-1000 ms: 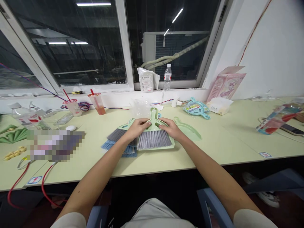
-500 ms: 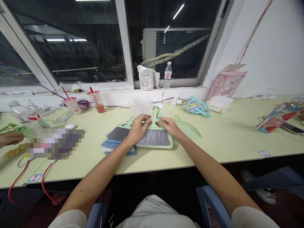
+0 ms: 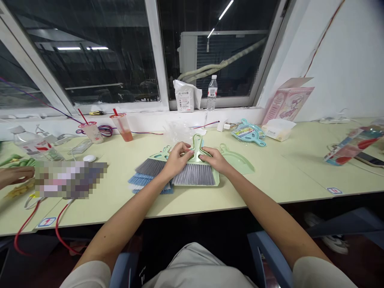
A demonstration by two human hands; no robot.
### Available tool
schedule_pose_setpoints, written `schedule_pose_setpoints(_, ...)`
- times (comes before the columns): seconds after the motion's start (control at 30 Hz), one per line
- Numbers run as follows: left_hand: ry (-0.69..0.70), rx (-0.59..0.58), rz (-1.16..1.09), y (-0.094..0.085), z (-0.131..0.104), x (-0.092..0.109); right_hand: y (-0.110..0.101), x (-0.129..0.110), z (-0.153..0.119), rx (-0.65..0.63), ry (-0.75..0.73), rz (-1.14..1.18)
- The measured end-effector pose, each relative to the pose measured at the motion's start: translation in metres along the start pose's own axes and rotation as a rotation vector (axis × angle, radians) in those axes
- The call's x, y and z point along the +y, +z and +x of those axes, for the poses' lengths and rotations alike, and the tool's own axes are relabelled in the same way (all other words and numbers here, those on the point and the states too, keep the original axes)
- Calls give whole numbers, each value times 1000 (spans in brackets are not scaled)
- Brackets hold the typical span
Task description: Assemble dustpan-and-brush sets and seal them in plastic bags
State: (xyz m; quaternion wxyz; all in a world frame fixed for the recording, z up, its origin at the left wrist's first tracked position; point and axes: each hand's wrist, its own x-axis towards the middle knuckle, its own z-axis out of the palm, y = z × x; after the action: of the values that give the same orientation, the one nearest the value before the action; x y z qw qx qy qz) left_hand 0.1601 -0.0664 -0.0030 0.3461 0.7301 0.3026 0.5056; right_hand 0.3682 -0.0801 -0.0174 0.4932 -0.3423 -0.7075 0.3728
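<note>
In the middle of the table lies a light green hand brush [image 3: 195, 175] with grey bristles, its handle pointing away from me. It rests on a light green dustpan whose edge shows at the lower right. My left hand [image 3: 177, 160] grips the brush's left shoulder, fingers closed. My right hand [image 3: 215, 159] is closed on the right shoulder, thumb and fingers near the handle's base. To the left, partly behind my left wrist, are more brushes [image 3: 147, 176] with grey, blue and white bristles, stacked. Another green dustpan [image 3: 238, 162] lies to the right.
A packaged blue dustpan set [image 3: 248, 133] and a tissue pack [image 3: 279, 129] lie at the back right. Two drink cups [image 3: 122, 127] with red straws stand at the back left. A water bottle [image 3: 211, 93] is on the sill. Another person's hand [image 3: 18, 175] is at far left.
Both hands keep their hold on the brush, which has barely moved. The view has shifted slightly. At far left, the other person's hand has moved a little to the right.
</note>
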Motion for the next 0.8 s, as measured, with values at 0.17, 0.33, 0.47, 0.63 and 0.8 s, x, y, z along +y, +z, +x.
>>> schedule_pose_setpoints(0.17, -64, -57, 0, -3, 3, 0, -1, 6, 1, 4, 11, -23)
schedule_pose_setpoints(0.33, -72, -191, 83, -8, 6, -2, 0, 7, 2, -15, 15, -27)
schedule_pose_setpoints(0.47, -21, -171, 130, -6, 5, -1, 3, 5, 2, 9, -4, -60)
schedule_pose_setpoints(0.63, -24, -124, 188, -2, 4, 1, 5, 3, 3, 25, 5, -74)
schedule_pose_setpoints(0.8, -31, -99, 204, -1, 3, 0, 6, 4, 4, 32, 11, -68)
